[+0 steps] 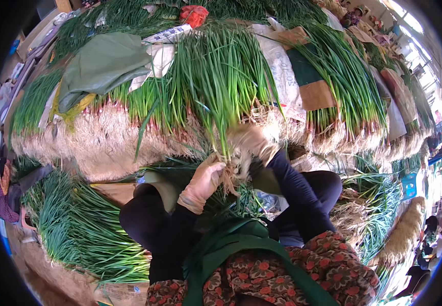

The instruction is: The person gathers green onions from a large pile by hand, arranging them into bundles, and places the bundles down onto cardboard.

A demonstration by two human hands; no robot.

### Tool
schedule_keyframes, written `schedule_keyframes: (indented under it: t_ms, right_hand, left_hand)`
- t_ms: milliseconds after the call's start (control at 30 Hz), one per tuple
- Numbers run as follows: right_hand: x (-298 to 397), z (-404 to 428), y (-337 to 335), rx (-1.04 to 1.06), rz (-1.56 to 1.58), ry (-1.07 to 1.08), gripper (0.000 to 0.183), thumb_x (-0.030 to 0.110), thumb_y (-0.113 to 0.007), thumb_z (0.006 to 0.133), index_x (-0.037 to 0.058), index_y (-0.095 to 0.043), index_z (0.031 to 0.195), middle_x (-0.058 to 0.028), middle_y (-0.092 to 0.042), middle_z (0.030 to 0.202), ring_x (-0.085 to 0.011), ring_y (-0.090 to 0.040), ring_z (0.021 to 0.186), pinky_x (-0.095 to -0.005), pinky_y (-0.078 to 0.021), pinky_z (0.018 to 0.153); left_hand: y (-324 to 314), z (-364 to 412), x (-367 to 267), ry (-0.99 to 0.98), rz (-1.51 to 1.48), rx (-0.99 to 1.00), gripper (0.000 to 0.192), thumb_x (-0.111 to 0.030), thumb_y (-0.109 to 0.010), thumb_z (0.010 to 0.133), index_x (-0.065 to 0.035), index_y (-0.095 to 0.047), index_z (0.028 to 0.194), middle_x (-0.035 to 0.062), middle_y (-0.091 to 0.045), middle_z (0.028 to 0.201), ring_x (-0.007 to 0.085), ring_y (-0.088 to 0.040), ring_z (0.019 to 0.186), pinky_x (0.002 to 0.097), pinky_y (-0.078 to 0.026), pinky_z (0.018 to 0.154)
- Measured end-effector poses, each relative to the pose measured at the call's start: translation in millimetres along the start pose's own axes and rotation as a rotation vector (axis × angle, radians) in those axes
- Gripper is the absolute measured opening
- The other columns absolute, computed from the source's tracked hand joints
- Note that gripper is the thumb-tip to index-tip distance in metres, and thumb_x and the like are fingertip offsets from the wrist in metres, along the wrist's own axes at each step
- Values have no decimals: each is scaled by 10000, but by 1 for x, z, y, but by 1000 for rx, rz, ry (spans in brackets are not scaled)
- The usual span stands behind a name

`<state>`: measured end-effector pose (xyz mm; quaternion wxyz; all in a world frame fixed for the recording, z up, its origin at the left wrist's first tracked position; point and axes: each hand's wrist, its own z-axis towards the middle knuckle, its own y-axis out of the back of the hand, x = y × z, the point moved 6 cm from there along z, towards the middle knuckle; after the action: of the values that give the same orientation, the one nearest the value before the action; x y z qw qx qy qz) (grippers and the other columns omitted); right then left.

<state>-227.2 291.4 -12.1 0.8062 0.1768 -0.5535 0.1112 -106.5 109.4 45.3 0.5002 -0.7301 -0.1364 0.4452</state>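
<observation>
My left hand (204, 180), in a pale thin glove, is closed around the root end of a few green onions (222, 141), whose leaves point away from me. Beside it on the right is my right hand (248, 138), also gloved and blurred by motion, close to the same stems; whether its fingers hold anything cannot be made out. Pale stringy roots hang below my left hand's fingers. Just beyond both hands, a long row of green onions (221, 72) lies with its roots towards me.
A grey-green sheet (104, 65) and a white woven sack (282, 72) lie over the row. More green onions (102, 225) are piled at the lower left. A blue plastic crate (409, 186) stands at the right. Another person (4, 195) is at the far left edge.
</observation>
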Motion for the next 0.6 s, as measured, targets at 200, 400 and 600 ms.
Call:
schedule_keyframes:
  t_ms: [200,400,600]
  right_hand:
    - [108,56,-21,-313,-1397,-174,439,249,-645,803,52,-521,1176,-116,-623,823,-197,-589,550,-315,-470,451]
    - [91,18,-172,287,-270,-565,454,283,-691,811,4,-534,1132,-46,-603,849,-143,-567,816,-278,-480,729]
    - [64,67,-56,-78,-809,-665,514,208,-600,792,-3,-446,1235,-216,-559,994,-280,-582,838,-388,-495,699]
  left_hand:
    - [64,-51,-17,-28,81,-290,183,-34,-443,903,-4,-515,1068,142,-611,960,198,-605,788,321,-524,696]
    - [68,-59,-11,59,338,-531,156,-91,-520,903,-23,-553,1040,103,-633,898,202,-641,794,320,-534,680]
    - [71,-70,-12,21,285,-481,301,-207,-531,917,-19,-494,1150,136,-633,982,249,-646,861,367,-538,775]
